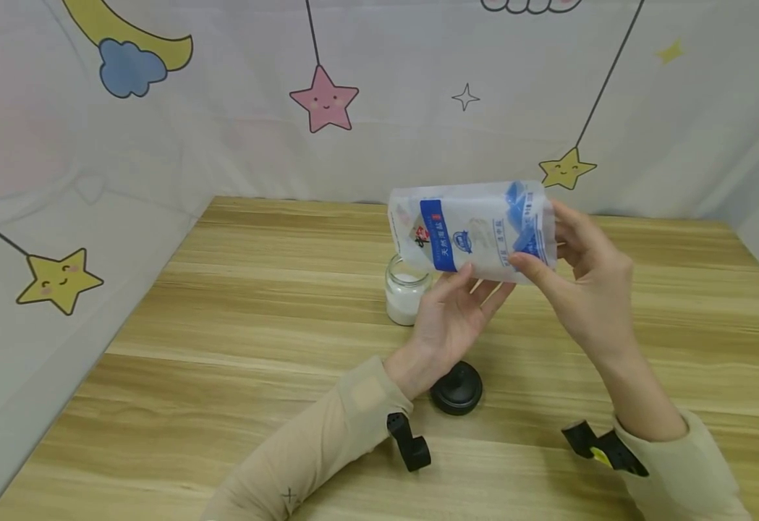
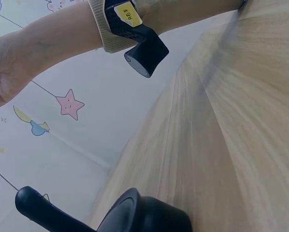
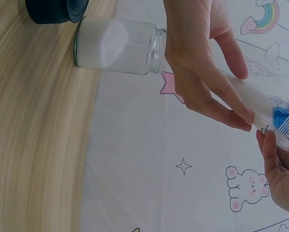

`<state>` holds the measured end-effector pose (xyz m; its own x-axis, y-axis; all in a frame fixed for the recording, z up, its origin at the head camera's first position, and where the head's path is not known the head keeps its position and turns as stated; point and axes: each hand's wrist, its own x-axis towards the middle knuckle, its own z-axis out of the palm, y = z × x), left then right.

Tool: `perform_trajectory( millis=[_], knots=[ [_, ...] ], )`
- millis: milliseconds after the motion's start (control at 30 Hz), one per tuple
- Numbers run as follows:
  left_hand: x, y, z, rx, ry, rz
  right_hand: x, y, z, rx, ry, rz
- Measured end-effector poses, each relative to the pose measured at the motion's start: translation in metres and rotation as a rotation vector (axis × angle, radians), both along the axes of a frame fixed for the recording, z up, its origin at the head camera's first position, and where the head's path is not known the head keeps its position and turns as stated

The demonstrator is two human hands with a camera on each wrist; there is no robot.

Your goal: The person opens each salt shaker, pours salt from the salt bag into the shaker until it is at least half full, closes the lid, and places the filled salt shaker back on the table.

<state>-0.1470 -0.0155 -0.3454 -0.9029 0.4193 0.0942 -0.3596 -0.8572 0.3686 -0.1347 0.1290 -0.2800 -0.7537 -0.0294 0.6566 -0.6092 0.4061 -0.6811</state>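
A white and blue bag of sea salt (image 1: 477,231) is held sideways above the table, its left end over the mouth of a glass jar (image 1: 402,300) partly filled with white grains. My left hand (image 1: 451,318) holds the bag's lower edge, thumb in front and fingers spread underneath. At the bag's right end, my right hand (image 1: 590,282) grips it between thumb and fingers. In the right wrist view the jar (image 3: 115,46) stands uncapped beside the left hand (image 3: 202,63). Whether grains are flowing is hidden.
A round black lid (image 1: 457,388) lies on the wooden table (image 1: 255,325) near my left wrist. Each sleeve carries a black wrist camera (image 1: 410,443). A patterned cloth (image 1: 236,130) with stars and a moon hangs behind the table.
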Motion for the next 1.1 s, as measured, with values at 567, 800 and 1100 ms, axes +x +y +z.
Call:
perform_trajectory(
  millis=[567, 800, 1100],
  knots=[
    [-0.0009, 0.0, -0.0003, -0.032, 0.012, -0.01, 0.0003, -0.0005, -0.0005, 0.007, 0.011, -0.004],
    [-0.0015, 0.0002, -0.0001, -0.043, 0.021, -0.016, 0.0011, -0.0016, -0.0007, 0.01, 0.012, -0.008],
    [-0.001, -0.0003, -0.0006, -0.025, 0.02, -0.014, 0.0003, -0.0014, -0.0018, 0.003, 0.023, 0.003]
  ],
)
